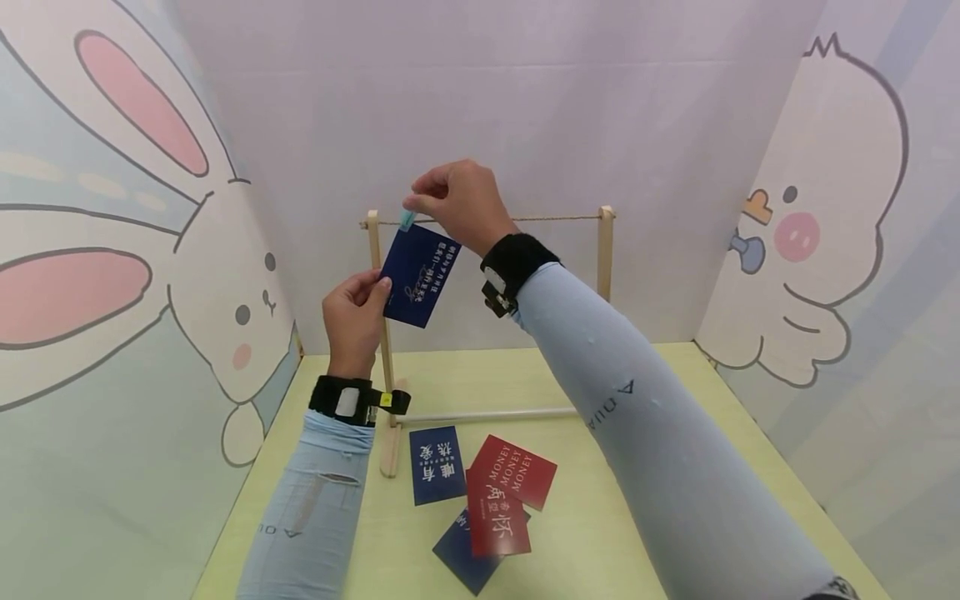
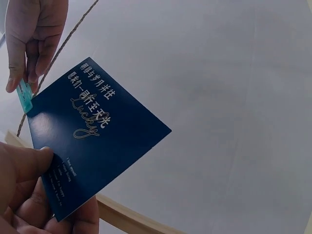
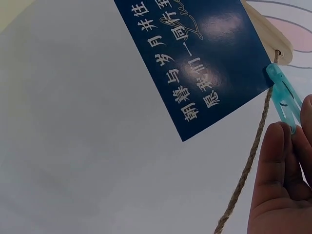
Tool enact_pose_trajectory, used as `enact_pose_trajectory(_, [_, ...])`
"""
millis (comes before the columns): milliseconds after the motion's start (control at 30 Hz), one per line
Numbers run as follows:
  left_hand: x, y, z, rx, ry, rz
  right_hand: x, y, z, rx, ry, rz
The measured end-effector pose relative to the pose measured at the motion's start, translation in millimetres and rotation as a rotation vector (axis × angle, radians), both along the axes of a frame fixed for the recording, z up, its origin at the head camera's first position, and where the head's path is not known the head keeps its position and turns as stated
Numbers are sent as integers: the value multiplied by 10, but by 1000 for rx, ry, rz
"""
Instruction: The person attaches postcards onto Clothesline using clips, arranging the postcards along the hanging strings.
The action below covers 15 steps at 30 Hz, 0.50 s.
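My left hand (image 1: 354, 321) pinches a dark blue card (image 1: 420, 279) by its lower left edge, thumb on the printed face. The card is tilted and carries white Chinese lettering and a looping "Lucky" script. Up at the twine (image 3: 253, 151), my right hand (image 1: 468, 204) pinches the handle end of a teal clothespin (image 3: 284, 92) between thumb and fingers. The clothespin's tip meets the card's upper corner, right where the twine passes behind it in the right wrist view. That corner sits close to the left post (image 1: 387, 358) of a wooden stand.
The twine runs across to the right post (image 1: 604, 258). Below, on the pale yellow table (image 1: 637, 400), lie a blue card (image 1: 438, 483), two overlapping red cards (image 1: 525, 475) and another blue card (image 1: 465, 554) partly under them. Cartoon-printed walls (image 1: 810, 250) enclose the sides.
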State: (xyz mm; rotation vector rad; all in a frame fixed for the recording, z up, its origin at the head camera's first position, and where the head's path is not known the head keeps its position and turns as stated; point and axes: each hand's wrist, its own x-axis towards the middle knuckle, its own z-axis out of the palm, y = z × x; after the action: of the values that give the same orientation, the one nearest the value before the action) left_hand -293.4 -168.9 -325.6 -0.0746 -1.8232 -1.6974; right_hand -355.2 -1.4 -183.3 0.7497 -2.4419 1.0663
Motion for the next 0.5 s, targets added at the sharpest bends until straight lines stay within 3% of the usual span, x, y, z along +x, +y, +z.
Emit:
enact_pose_trajectory(300, [47,3,7,-236,-10,192,1,14,3,16,5,-20])
enact_pose_trajectory(500, [70,18,-23,-320,14,276,30,37,14,15,11,-39])
